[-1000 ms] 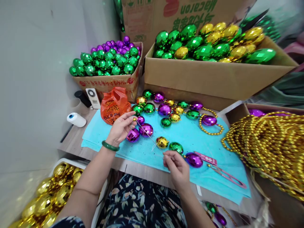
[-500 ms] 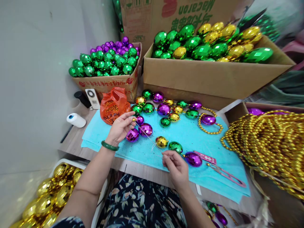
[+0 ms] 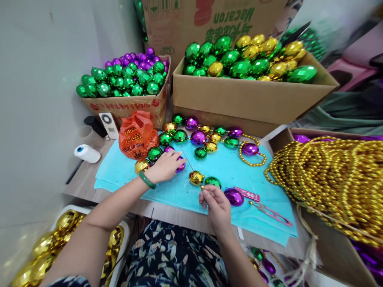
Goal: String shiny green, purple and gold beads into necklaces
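Note:
My left hand (image 3: 167,165), a green bangle (image 3: 147,180) on its wrist, lies over the faceted purple beads with its fingers curled round one purple bead (image 3: 180,165); its thumb is partly hidden. My right hand (image 3: 217,203) pinches a long thin needle (image 3: 188,161) near a small gold bead (image 3: 202,187). The needle points up and left, passing in front of a gold faceted bead (image 3: 196,178). A green bead (image 3: 212,182) and a purple bead (image 3: 234,197) lie in line beyond my right fingers. White thread shows near the gold bead.
Finished-looking bead strands (image 3: 198,137) lie across the blue cloth (image 3: 119,175). Pink-handled snips (image 3: 273,213) rest at right, near gold bead strings (image 3: 323,183). Boxes of beads (image 3: 251,97) stand behind. A red bag (image 3: 137,137) and thread spool (image 3: 87,153) are at left.
My left hand has left the needle's far end and come down onto the purple beads. The small gold bead is now by my right fingertips. The view has shifted slightly.

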A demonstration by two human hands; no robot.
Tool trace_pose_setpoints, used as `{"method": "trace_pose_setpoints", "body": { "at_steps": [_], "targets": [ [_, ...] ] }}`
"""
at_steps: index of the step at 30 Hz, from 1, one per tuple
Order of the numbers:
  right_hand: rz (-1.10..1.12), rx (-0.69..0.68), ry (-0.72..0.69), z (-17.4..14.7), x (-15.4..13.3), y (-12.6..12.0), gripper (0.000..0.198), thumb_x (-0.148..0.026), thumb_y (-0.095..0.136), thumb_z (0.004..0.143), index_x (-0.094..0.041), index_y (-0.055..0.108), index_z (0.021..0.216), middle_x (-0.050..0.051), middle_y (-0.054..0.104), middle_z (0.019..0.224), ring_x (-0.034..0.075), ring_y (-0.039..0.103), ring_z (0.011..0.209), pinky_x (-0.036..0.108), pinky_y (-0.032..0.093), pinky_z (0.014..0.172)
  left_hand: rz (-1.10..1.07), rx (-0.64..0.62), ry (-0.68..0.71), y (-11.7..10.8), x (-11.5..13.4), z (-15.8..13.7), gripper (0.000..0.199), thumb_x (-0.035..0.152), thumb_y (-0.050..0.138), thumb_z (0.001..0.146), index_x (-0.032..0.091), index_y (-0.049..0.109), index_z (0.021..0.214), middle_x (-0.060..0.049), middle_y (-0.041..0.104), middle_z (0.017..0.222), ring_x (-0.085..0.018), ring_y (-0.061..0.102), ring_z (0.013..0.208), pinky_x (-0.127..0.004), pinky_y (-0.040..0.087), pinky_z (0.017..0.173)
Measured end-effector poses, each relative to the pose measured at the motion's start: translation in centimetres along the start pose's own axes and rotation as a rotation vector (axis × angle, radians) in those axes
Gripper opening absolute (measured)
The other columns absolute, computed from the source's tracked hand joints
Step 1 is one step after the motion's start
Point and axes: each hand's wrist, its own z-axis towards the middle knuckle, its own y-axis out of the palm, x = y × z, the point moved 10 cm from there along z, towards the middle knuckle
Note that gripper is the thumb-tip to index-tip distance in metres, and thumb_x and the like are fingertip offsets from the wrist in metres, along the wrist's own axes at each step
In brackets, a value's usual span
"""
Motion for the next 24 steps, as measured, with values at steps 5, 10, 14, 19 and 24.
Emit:
{"method": "trace_pose_setpoints", "body": {
  "at_steps": [5,10,14,19,24],
  "targets": [
    [-0.003,0.031,-0.004,-0.1,-0.5,-0.6,0.023,-0.037,0.068,0.077,-0.017,0.059,0.084,-0.001,0.056,0.056,0.011,0.049,0.05,0.021,0.035,0.043,0.037,-0.038,-0.013,1.3,0.5,2.3,0.038,0.011,0.051,0.081,0.02,0.056,0.118,-0.014,0.052,0.121,-0.032,0.047,0.113,-0.049,0.045,0.09],
    [-0.041,0.066,-0.081,-0.5,-2.1,-1.5,0.02,-0.036,0.065,0.08,-0.017,0.06,0.085,0.0,0.056,0.057,0.011,0.05,0.051,0.021,0.036,0.044,-1.013,0.448,-0.319,-3.7,-4.3,1.2,0.055,0.034,0.074,0.068,0.019,0.052,0.116,-0.011,0.056,0.117,-0.026,0.055,0.107,-0.043,0.047,0.094],
    [-0.105,0.056,-0.123,-0.8,-3.2,-1.1,0.017,-0.035,0.063,0.081,-0.017,0.061,0.082,-0.001,0.055,0.055,0.011,0.049,0.05,0.021,0.036,0.044,-2.039,0.519,-0.454,-2.0,-5.3,-0.3,0.044,0.046,0.061,0.077,0.015,0.056,0.108,-0.01,0.065,0.103,-0.022,0.064,0.093,-0.037,0.054,0.081],
    [-0.171,0.024,-0.158,-0.9,-3.6,-0.2,0.016,-0.034,0.062,0.081,-0.017,0.061,0.08,-0.001,0.053,0.054,0.01,0.047,0.048,0.021,0.036,0.044,-2.299,0.537,-0.501,-1.4,-5.0,-1.7,0.041,0.045,0.057,0.081,0.013,0.059,0.106,-0.011,0.068,0.095,-0.022,0.067,0.089,-0.03,0.056,0.074],
    [-0.209,-0.004,-0.156,-0.8,-2.9,0.3,0.018,-0.035,0.062,0.081,-0.017,0.062,0.08,-0.001,0.054,0.054,0.011,0.048,0.048,0.022,0.037,0.044,-2.29,0.6,-0.508,-1.4,-5.4,-2.3,0.04,0.045,0.058,0.08,0.015,0.058,0.107,-0.01,0.068,0.096,-0.022,0.067,0.089,-0.032,0.057,0.074]
  ]
}}
